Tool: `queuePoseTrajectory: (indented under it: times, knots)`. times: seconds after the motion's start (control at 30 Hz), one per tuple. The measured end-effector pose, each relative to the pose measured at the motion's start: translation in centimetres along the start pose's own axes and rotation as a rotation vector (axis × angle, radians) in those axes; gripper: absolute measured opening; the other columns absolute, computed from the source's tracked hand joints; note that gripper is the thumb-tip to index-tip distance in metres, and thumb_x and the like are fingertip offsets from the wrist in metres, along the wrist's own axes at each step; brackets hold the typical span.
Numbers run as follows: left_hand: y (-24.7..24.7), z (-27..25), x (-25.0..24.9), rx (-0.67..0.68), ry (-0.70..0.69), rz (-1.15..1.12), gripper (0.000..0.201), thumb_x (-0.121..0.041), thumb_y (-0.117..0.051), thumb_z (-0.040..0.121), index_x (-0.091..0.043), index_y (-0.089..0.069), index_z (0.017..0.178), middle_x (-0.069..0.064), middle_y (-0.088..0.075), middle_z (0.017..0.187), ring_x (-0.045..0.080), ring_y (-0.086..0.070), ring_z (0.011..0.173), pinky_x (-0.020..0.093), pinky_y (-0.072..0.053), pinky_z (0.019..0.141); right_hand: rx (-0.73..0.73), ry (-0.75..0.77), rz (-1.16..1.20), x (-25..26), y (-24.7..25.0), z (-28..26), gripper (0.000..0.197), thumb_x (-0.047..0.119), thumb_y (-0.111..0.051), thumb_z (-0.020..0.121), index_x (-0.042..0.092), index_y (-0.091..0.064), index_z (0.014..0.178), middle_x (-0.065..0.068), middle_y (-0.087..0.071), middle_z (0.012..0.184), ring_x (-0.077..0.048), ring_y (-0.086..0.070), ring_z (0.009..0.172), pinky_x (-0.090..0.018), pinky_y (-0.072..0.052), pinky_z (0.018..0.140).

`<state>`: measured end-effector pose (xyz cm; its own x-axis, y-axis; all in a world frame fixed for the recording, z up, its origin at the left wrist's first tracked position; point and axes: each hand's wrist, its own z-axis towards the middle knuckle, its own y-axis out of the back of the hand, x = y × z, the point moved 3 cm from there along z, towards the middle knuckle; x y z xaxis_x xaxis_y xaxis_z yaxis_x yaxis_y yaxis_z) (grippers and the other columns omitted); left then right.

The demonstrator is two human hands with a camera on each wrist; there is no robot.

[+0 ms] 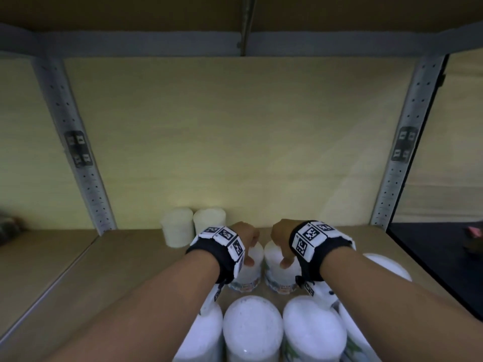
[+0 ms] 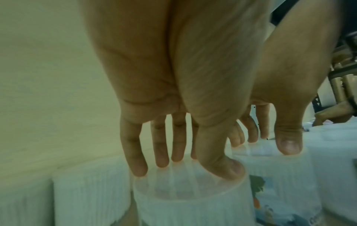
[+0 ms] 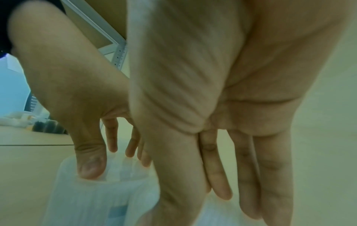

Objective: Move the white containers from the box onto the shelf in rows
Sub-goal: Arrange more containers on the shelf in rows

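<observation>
Shelf point(image 1: 65, 270) board bare leftward (back wall close), left hand point(image 1: 245, 237) and right hand point(image 1: 281, 235) each gripping one white container point(image 1: 252, 270).

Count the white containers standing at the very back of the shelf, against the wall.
2: back left container and back right container stand side by side, beyond the left hand. Hands may hide more.

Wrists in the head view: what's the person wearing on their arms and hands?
Each wrist carries a black strap ringed with white square tiles printed with black fiducial markers: left wristband, right wristband. Forearms are bare, with no sleeves in view. The left hand and right hand are ungloved.
</observation>
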<state>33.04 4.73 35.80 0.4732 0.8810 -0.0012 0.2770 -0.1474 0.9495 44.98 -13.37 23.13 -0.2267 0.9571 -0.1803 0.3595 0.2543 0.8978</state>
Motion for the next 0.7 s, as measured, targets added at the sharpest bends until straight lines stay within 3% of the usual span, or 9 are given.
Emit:
queuePoseTrajectory:
  times: [0.07,0.13,0.23,0.33,0.37,0.43,0.5,0.57,0.7]
  knots:
    - [-1.0,0.1,0.4,-0.013,0.019,0.016,0.049,-0.034,-0.085,0.060,-0.015,-0.049,0.088,0.005,-0.057,0.089,0.024,-0.056,0.076,0.031,-0.041,0.064,-0.039,-0.042,0.005,0.7,0.8,-3.1,0.058,0.069,-0.062,0.034,0.025,-0.049,0.068,0.002,-0.051,0.065,-0.026,-0.059,0.060,-0.052,-0.054,0.063]
    - [-2.8,1.2,1.4,0.002,0.047,-0.013,0.054,-0.043,-0.084,0.051,-0.028,-0.046,0.086,-0.003,-0.057,0.085,0.021,-0.058,0.071,0.028,-0.048,0.065,-0.083,-0.059,0.024,1.4,1.4,-5.7,0.061,0.071,-0.063,0.029,0.034,-0.037,0.070,0.009,-0.051,0.069,-0.024,-0.060,0.063,-0.042,-0.057,0.064]
    - [-5.7,5.2,3.7,0.009,0.044,-0.091,0.056,-0.057,-0.080,0.049,-0.036,-0.041,0.081,-0.004,-0.060,0.084,0.021,-0.059,0.069,0.031,-0.052,0.069,-0.042,-0.106,0.057,2.3,2.5,-10.5,0.071,0.073,-0.064,0.024,0.034,-0.029,0.072,0.008,-0.060,0.078,-0.024,-0.063,0.065,-0.043,-0.057,0.063]
    - [-2.3,-3.2,-0.3,-0.029,0.019,-0.082,0.047,-0.042,-0.082,0.066,-0.034,-0.036,0.072,-0.006,-0.052,0.086,0.013,-0.051,0.079,0.022,-0.044,0.074,-0.009,-0.075,0.102,2.3,2.3,-12.2,0.069,0.077,-0.060,0.023,0.038,-0.031,0.072,0.004,-0.064,0.083,-0.027,-0.065,0.070,-0.046,-0.057,0.066]
    - [-1.5,-5.1,-1.4,-0.009,0.003,-0.090,0.041,-0.031,-0.079,0.073,-0.031,-0.038,0.075,-0.006,-0.047,0.085,0.014,-0.046,0.082,0.018,-0.040,0.067,-0.009,-0.080,0.091,3.1,3.3,-14.2,0.066,0.076,-0.065,0.026,0.041,-0.035,0.074,0.004,-0.065,0.084,-0.026,-0.065,0.071,-0.045,-0.057,0.068]
    - [-1.0,-6.5,-2.2,-0.034,-0.024,-0.122,0.035,-0.019,-0.075,0.079,-0.017,-0.042,0.089,0.000,-0.043,0.090,0.016,-0.041,0.085,0.020,-0.031,0.058,-0.021,-0.026,0.090,5.3,5.4,-19.1,0.052,0.061,-0.079,0.051,0.045,-0.048,0.090,-0.001,-0.066,0.098,-0.025,-0.064,0.083,-0.039,-0.054,0.079]
    - [-1.3,-7.1,-2.3,-0.073,-0.020,-0.157,0.036,-0.018,-0.074,0.080,-0.017,-0.041,0.095,0.003,-0.045,0.098,0.017,-0.042,0.085,0.021,-0.032,0.068,0.002,-0.016,0.127,6.6,6.1,-22.2,0.056,0.038,-0.077,0.075,0.019,-0.053,0.122,-0.008,-0.061,0.121,-0.026,-0.059,0.098,-0.037,-0.049,0.087]
    - [-1.7,-7.3,-2.4,-0.073,-0.008,-0.157,0.033,-0.020,-0.073,0.081,-0.016,-0.045,0.098,0.008,-0.053,0.105,0.017,-0.043,0.086,0.024,-0.033,0.072,-0.013,-0.032,0.159,6.7,6.3,-23.3,0.058,0.029,-0.074,0.081,0.008,-0.049,0.130,-0.009,-0.056,0.130,-0.027,-0.057,0.110,-0.036,-0.047,0.093]
    - [-1.5,-8.2,-2.7,-0.081,-0.034,-0.118,0.047,-0.022,-0.069,0.085,-0.004,-0.051,0.124,0.015,-0.052,0.131,0.025,-0.054,0.104,0.030,-0.039,0.077,-0.046,-0.042,0.220,6.6,5.7,-23.6,0.061,0.031,-0.074,0.080,0.010,-0.048,0.131,-0.009,-0.053,0.134,-0.029,-0.056,0.117,-0.039,-0.049,0.098]
